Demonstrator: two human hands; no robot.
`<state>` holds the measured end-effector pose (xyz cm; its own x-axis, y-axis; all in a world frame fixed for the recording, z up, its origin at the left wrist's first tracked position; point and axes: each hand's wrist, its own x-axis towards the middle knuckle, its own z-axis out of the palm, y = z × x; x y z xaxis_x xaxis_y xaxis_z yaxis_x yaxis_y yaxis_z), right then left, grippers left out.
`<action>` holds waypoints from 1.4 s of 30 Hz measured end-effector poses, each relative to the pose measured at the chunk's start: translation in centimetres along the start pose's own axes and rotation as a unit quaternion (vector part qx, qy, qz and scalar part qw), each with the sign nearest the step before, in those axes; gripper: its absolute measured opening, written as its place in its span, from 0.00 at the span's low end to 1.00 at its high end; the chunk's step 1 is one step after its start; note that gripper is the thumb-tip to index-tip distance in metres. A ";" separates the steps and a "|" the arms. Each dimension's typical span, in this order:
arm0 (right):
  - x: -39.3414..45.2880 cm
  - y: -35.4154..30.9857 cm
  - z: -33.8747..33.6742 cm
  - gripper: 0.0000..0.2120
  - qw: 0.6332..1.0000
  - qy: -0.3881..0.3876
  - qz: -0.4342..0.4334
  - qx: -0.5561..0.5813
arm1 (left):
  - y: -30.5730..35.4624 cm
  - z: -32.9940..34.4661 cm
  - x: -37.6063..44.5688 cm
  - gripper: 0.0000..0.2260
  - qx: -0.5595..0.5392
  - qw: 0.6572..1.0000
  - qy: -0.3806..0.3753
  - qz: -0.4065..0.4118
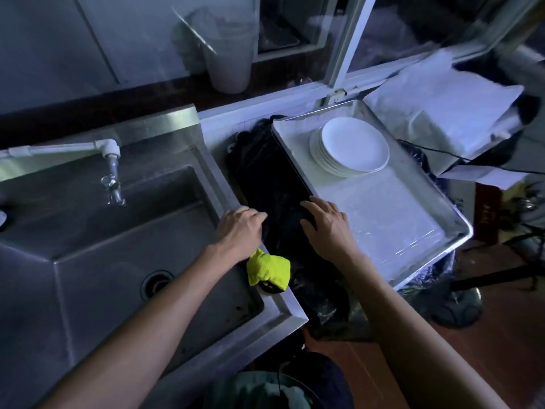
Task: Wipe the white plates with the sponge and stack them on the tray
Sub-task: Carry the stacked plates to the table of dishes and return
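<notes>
Plates (352,146) stacked white, far-left part of tray (413,231) — tray metal, right of sink (88,231). Sponge (267,270) yellow-green, lies on sink's right rim, just beside left wrist, not held. Left hand (240,228) palm-down at sink rim, fingers reach onto black sheet (274,184) between sink and tray; fingertips lost in dark, grip cannot tell. Right hand (327,224) palm-down at tray's near-left edge — fingers relaxed, slightly spread, holding nothing visible. Tap (113,184) over basin.
</notes>
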<state>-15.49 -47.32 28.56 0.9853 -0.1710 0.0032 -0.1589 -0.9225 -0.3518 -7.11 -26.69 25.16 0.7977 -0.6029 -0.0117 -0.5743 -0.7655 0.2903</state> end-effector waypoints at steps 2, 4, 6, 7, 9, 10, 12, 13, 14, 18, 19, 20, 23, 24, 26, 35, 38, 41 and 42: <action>0.8 1.6 -1.9 0.21 0.999 0.026 0.020 0.018 | 1.2 -1.0 2.0 0.15 -0.003 1.000 0.018 0.019; 1.7 3.5 -3.4 0.21 0.998 0.043 0.038 0.029 | 2.7 -1.6 4.2 0.15 -0.002 0.999 0.028 0.033; 2.6 5.8 -4.6 0.22 0.996 0.054 0.055 0.037 | 4.2 -1.8 6.5 0.16 0.001 0.999 0.029 0.038; 3.1 7.0 -5.0 0.22 0.995 0.061 0.063 0.043 | 5.1 -1.8 7.7 0.17 0.000 0.999 0.028 0.038; 4.3 9.5 -5.8 0.22 0.993 0.070 0.074 0.059 | 6.7 -1.6 10.2 0.18 -0.010 0.999 0.027 0.032; 5.1 10.8 -6.1 0.22 0.992 0.071 0.080 0.067 | 7.4 -1.5 11.5 0.19 -0.020 0.999 0.028 0.023; 6.7 13.4 -6.6 0.22 0.989 0.071 0.091 0.088 | 8.9 -1.3 14.0 0.19 -0.052 0.998 0.031 -0.005; 7.6 14.7 -6.7 0.22 0.988 0.072 0.096 0.101 | 9.6 -1.1 15.3 0.20 -0.070 0.997 0.032 -0.022; 8.5 15.9 -6.8 0.22 0.986 0.074 0.101 0.114 | 10.3 -0.9 16.5 0.20 -0.090 0.995 0.031 -0.039; 12.5 20.3 -6.9 0.23 0.979 0.074 0.117 0.151 | 12.1 -0.1 21.2 0.22 -0.171 0.978 0.037 -0.116; 13.5 21.2 -6.9 0.24 0.978 0.069 0.120 0.157 | 12.4 0.2 22.2 0.23 -0.188 0.973 0.041 -0.130; 14.5 22.0 -6.8 0.24 0.977 0.063 0.124 0.164 | 12.7 0.4 23.2 0.23 -0.204 0.968 0.044 -0.142; 17.3 23.8 -6.6 0.25 0.971 0.052 0.134 0.191 | 13.5 1.4 25.8 0.25 -0.267 0.943 0.054 -0.189; 18.2 24.3 -6.5 0.26 0.967 0.050 0.142 0.205 | 13.7 1.7 26.6 0.25 -0.286 0.934 0.060 -0.208; 19.7 24.9 -6.3 0.27 0.958 0.045 0.155 0.236 | 14.1 2.3 27.9 0.26 -0.320 0.913 0.067 -0.244; 22.2 26.1 -4.9 0.26 0.931 0.039 0.139 0.336 | 15.9 4.9 29.9 0.27 -0.415 0.839 0.168 -0.309; 22.5 26.1 -4.7 0.26 0.911 0.058 0.149 0.380 | 16.6 5.1 30.2 0.26 -0.460 0.797 0.208 -0.332; 22.5 25.7 -4.4 0.27 0.883 0.080 0.181 0.426 | 17.2 5.4 30.4 0.26 -0.482 0.769 0.234 -0.349; 22.6 25.6 -4.4 0.27 0.872 0.084 0.192 0.442 | 17.4 5.4 30.4 0.27 -0.491 0.760 0.239 -0.352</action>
<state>2.40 -76.28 23.75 0.8357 -0.5244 -0.1630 -0.2909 -0.1709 -0.9414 6.17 -59.60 24.68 0.9540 0.2097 -0.2143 0.2534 -0.1821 0.9501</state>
